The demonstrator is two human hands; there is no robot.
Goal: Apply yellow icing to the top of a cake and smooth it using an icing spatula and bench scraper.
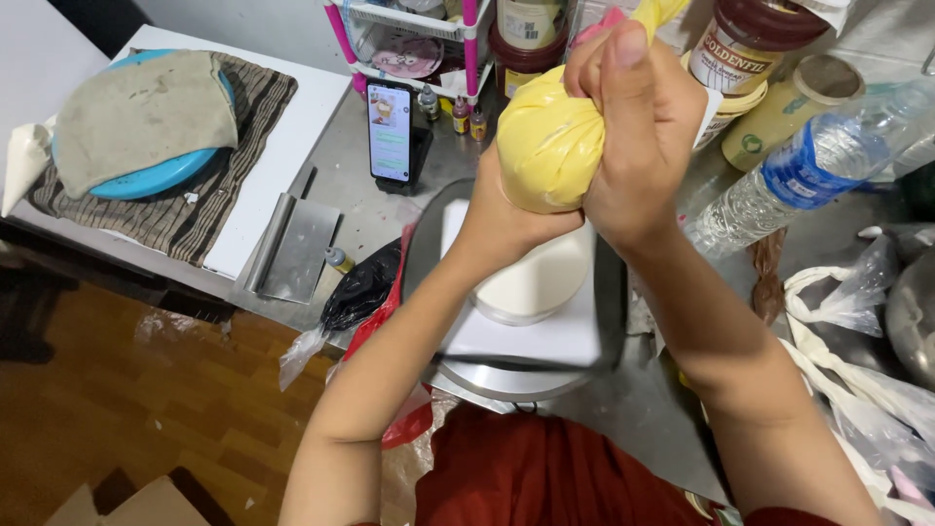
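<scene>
Both hands on one full yellow plastic piping bag (547, 141), above a round white iced cake (534, 282) near the desk's (351, 175) front edge. Right hand (638, 127) shut tight round the twisted top; left hand (502, 209) cupped under. Squeezing step, probably. Next: slow, even squeeze, tip low.

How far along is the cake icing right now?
Done: the round white cake on its white square board looks smoothly coated. In hand: the right hand grips the twisted top of the full yellow piping bag, and the left hand supports it underneath. Left: no yellow piping shows on the cake.
</scene>
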